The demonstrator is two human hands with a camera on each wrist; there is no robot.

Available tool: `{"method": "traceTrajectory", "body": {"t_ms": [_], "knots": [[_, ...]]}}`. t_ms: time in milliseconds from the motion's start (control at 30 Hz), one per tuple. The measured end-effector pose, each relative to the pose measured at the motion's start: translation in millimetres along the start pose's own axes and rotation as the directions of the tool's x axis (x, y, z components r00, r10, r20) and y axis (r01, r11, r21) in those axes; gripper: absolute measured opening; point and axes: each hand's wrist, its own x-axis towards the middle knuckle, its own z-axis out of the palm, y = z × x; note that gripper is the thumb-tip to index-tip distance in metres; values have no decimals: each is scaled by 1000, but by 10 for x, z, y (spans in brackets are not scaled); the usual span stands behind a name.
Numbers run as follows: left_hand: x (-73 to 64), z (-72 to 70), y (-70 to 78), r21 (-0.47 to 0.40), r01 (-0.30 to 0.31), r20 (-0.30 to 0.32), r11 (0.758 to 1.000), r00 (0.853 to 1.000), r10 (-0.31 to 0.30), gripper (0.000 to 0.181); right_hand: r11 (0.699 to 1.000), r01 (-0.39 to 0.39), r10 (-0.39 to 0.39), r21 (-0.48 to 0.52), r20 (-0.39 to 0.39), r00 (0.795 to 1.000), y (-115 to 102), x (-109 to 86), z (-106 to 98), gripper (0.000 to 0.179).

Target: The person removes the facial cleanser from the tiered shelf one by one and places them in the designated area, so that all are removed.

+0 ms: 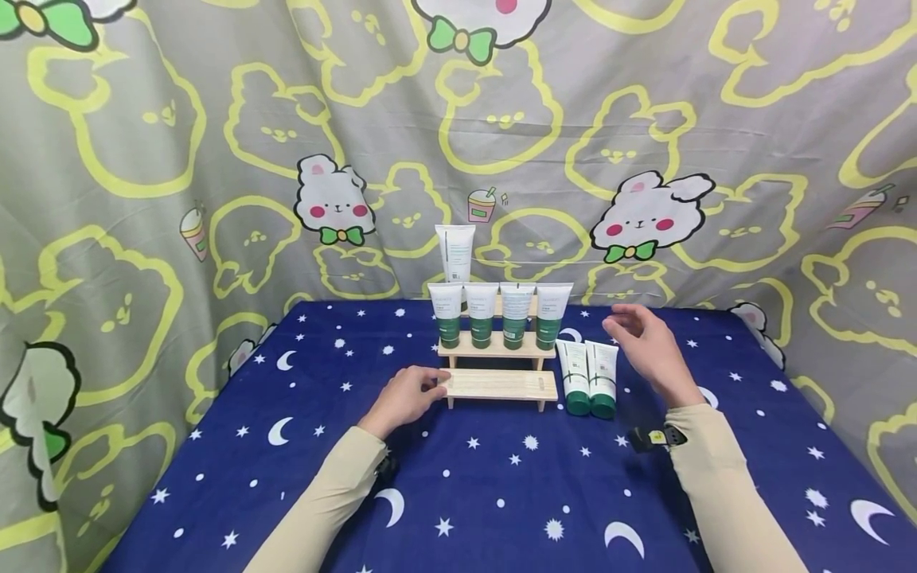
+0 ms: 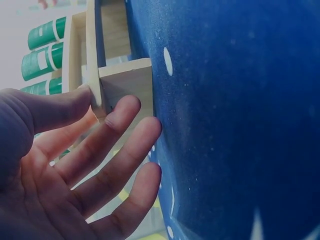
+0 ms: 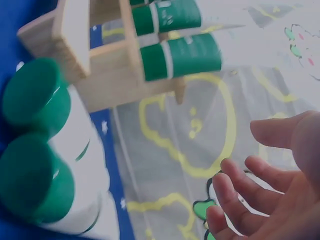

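Seemingly, the lowest wooden shelf [image 1: 497, 384] ends between left thumb [image 2: 60, 107] and fingers [image 2: 125, 111].

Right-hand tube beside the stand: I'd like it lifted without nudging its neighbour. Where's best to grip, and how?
The right-hand tube is probably best gripped round its green cap, from above right: the cap is round and its body flattens toward the far end, while the neighbouring tube crowds its left side.

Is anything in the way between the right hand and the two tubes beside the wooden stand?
Nothing visible is. In the head view, the right hand is just right of the two tubes, with no object between. The wooden stand is on the tubes' other side.
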Motion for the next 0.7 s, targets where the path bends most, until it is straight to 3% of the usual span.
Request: {"method": "traceTrajectory", "body": {"t_ms": [700], "knots": [[10,19,-16,-5,2,-9,1000,1000,-2,27,988,149,-146,29,-92,985,-715,191,93,51]]}}
